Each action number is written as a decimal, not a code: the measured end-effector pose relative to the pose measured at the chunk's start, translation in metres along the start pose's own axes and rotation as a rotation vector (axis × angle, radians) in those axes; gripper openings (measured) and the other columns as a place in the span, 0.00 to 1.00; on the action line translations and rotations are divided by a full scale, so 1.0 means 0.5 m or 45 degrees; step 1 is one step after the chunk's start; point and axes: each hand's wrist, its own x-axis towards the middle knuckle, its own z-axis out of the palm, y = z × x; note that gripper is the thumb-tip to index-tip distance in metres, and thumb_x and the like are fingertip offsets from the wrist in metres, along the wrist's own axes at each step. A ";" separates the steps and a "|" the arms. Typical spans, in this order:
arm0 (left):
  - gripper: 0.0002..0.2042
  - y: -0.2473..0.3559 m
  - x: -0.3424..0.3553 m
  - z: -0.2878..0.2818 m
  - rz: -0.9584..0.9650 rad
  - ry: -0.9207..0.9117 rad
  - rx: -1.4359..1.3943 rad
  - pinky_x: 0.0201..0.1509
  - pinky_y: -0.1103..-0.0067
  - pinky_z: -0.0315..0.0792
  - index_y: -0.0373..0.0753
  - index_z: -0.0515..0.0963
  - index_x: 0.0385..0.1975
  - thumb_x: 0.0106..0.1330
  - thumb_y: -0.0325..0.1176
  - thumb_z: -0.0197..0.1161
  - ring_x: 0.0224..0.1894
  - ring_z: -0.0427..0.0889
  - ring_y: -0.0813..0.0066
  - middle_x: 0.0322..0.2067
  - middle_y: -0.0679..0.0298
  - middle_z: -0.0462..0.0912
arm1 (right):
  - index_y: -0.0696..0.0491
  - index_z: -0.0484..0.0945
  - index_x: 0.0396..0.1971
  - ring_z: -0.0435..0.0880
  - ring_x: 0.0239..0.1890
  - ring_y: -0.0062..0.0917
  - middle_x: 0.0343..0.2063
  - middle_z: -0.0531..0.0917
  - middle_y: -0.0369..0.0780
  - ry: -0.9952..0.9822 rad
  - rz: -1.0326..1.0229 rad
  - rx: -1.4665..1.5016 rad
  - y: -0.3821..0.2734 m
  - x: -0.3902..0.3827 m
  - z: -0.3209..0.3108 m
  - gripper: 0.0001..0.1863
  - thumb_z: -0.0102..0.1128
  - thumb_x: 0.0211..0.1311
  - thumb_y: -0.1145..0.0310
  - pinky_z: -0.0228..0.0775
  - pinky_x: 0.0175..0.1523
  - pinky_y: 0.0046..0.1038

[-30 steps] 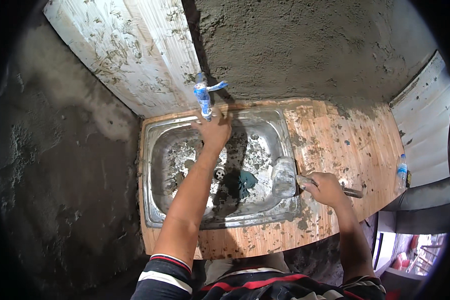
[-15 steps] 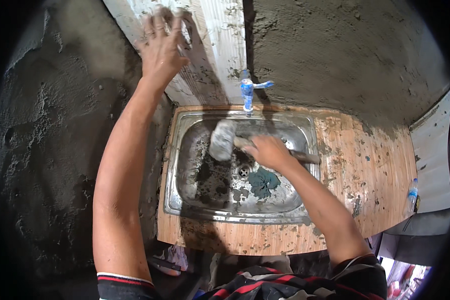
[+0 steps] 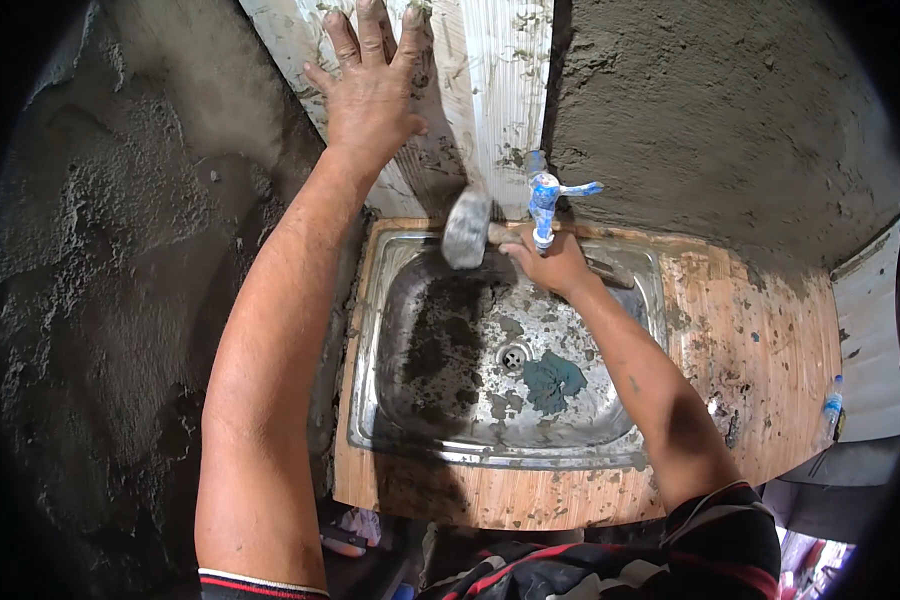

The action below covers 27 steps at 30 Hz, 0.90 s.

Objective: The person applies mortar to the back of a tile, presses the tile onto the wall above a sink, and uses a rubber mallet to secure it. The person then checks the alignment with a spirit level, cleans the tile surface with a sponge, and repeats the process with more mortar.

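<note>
My left hand [image 3: 370, 100] presses flat, fingers spread, against a pale wood-grain panel [image 3: 505, 75] standing against the back wall. My right hand [image 3: 555, 262] is closed round the wooden handle of a hammer [image 3: 467, 228]. Its thick grey head is close to the panel's lower part, above the sink's back rim; I cannot tell whether they touch. A blue-and-white tap [image 3: 543, 205] juts from the wall just above my right hand and hides part of it. Below is a metal sink [image 3: 450, 455], spattered with wet cement, with a dark green lump [image 3: 554, 382] beside its drain [image 3: 513, 358].
A wood-patterned counter [image 3: 750, 340] surrounds the sink, dotted with cement bits. Rough grey plaster covers the walls on the left [image 3: 120, 330] and back right [image 3: 710, 130]. At the counter's right edge stands a small clear bottle [image 3: 832, 400] with a blue cap.
My right hand has moved the hammer up and away from me, from over the sink's middle toward the panel's base. My left hand stays on the panel. The view has shifted slightly.
</note>
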 end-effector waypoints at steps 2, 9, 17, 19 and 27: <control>0.66 -0.044 0.004 0.074 0.111 0.252 -0.023 0.68 0.28 0.49 0.54 0.42 0.80 0.42 0.44 0.86 0.77 0.30 0.27 0.78 0.42 0.31 | 0.54 0.82 0.48 0.85 0.46 0.49 0.41 0.87 0.50 -0.036 0.149 0.119 -0.003 0.003 0.002 0.26 0.67 0.62 0.47 0.77 0.51 0.44; 0.68 -0.050 0.010 0.091 0.196 0.437 -0.038 0.63 0.23 0.53 0.55 0.41 0.80 0.41 0.47 0.86 0.77 0.29 0.26 0.78 0.43 0.31 | 0.62 0.84 0.19 0.85 0.37 0.53 0.27 0.84 0.60 -0.186 0.303 -0.354 -0.056 0.030 -0.090 0.33 0.67 0.58 0.40 0.77 0.48 0.45; 0.68 -0.040 0.007 0.085 0.162 0.364 0.000 0.63 0.23 0.53 0.55 0.39 0.80 0.42 0.47 0.86 0.76 0.30 0.25 0.78 0.42 0.30 | 0.61 0.83 0.24 0.86 0.35 0.51 0.30 0.85 0.54 -0.102 0.055 -0.513 0.005 -0.006 -0.108 0.13 0.64 0.51 0.63 0.77 0.45 0.48; 0.68 -0.042 0.007 0.088 0.156 0.378 0.031 0.63 0.24 0.54 0.55 0.38 0.80 0.42 0.47 0.86 0.76 0.30 0.24 0.78 0.42 0.30 | 0.59 0.82 0.23 0.86 0.35 0.51 0.30 0.85 0.53 -0.054 -0.091 -0.487 0.015 -0.012 -0.101 0.10 0.62 0.52 0.66 0.77 0.44 0.49; 0.68 -0.051 0.005 0.092 0.212 0.426 0.003 0.61 0.22 0.54 0.57 0.38 0.80 0.43 0.48 0.85 0.76 0.30 0.23 0.78 0.40 0.30 | 0.54 0.81 0.36 0.85 0.32 0.52 0.26 0.85 0.51 -0.166 0.164 -0.293 -0.094 -0.026 -0.023 0.24 0.60 0.67 0.44 0.77 0.42 0.50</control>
